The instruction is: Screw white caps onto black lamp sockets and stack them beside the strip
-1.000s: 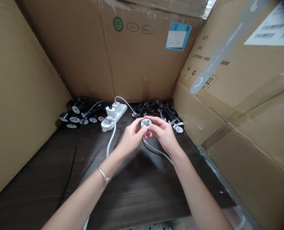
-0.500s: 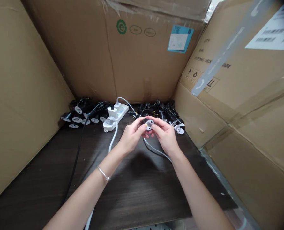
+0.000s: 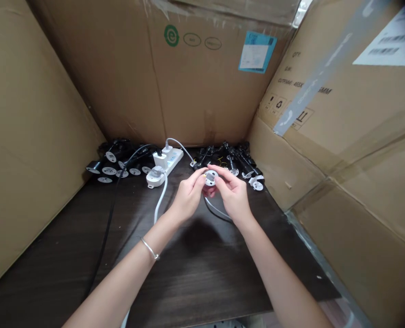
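Observation:
Between my two hands, above the dark table [image 3: 189, 282], I hold a small device with a round white end [image 3: 210, 178]. Dark marks or openings show on that face, and its body behind is mostly hidden by my fingers. My left hand [image 3: 188, 191] grips its left edge, thumb on the rim. From the other side my right hand [image 3: 234, 191] pinches it with thumb and fingers. Behind my hands lies a heap of black cylindrical devices [image 3: 243, 161], some with white round ends. A similar heap of black devices [image 3: 134, 157] lies at the back left.
A white power strip [image 3: 171, 159] with plugs in it stands left of my hands. Its white cable [image 3: 159, 205] and a black cable [image 3: 108, 223] run toward me. Cardboard walls close in the left [image 3: 28, 136], back [image 3: 195, 100] and right [image 3: 366, 159].
The round white end has turned to face me more fully, and my thumbs have moved outward to its edges. Both hands have shifted slightly left.

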The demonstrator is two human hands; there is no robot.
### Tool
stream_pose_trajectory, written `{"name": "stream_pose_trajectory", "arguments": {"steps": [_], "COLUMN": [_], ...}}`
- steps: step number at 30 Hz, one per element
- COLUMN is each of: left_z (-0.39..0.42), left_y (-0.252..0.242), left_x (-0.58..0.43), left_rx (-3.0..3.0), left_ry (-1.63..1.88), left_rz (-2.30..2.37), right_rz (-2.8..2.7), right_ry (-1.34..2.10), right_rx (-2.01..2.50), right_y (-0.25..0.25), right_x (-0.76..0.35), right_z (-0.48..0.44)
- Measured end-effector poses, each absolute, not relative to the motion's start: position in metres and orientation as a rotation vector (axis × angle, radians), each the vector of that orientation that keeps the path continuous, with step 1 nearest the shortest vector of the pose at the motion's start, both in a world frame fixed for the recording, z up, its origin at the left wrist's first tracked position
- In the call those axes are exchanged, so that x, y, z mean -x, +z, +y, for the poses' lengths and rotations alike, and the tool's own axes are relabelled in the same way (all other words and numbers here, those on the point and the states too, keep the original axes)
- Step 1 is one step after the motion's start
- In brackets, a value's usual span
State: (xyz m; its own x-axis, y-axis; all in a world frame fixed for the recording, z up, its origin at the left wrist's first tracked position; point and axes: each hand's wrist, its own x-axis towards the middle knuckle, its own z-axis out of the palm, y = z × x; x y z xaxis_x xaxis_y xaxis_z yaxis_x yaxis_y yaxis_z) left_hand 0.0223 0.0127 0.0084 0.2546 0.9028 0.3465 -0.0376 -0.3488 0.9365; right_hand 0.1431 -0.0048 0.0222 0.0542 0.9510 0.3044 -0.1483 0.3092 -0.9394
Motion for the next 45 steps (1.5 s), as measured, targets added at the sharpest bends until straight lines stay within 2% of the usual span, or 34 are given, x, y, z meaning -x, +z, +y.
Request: {"name": "stream_pose_trajectory", "arguments": {"steps": [26,38,41,45], "left_z": [0.012,0.005,0.001,0.006], "left_y": [0.003,0.021,0.038,0.074], "left_x": [-0.027,-0.019,-0.015,0.025], "left_rx": [-1.480,-1.642,-1.786,-1.800], "left_ry": [1.160,1.253,1.420,1.901], "left_rz": [0.724,0.876,0.980,1.147], "right_rz": [-1.122,-1.423,-1.406,-1.321], "right_ry": [0.994,0.821,0.768,0.601], "right_rx": [0.927,0.798,0.802,0.852], "right_y": [0.013,0.022,0.023,0.026], "right_x": [-0.146,-0.135,-0.136,-0.144], "right_z": [0.002,-0.020,-0.022,-0.021]}}
